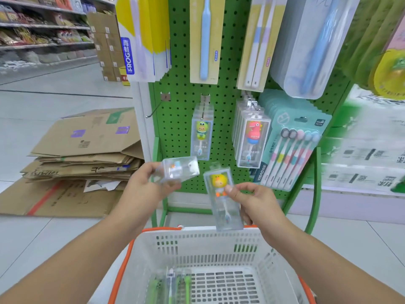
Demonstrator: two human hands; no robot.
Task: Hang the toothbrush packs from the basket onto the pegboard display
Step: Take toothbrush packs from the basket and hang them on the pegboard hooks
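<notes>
My left hand point(144, 183) grips a clear toothbrush pack point(179, 170) lying sideways in front of the green pegboard point(179, 102). My right hand point(252, 200) pinches a second clear pack with a yellow duck figure point(221, 189), held nearly upright just above the basket's far rim. The white basket point(197, 244) with orange trim sits below both hands and holds several green and blue toothbrush packs point(168, 286). An empty metal hook point(154, 110) sticks out at the pegboard's left. A green frog pack point(202, 137) and a red dinosaur pack point(252, 143) hang on neighbouring hooks.
Larger toothbrush packs point(205, 38) hang along the upper pegboard, and a multi-brush teal pack point(291, 154) hangs at the right. Flattened cardboard boxes point(83, 154) are piled on the floor to the left. Shelves of goods point(43, 29) line the far left aisle.
</notes>
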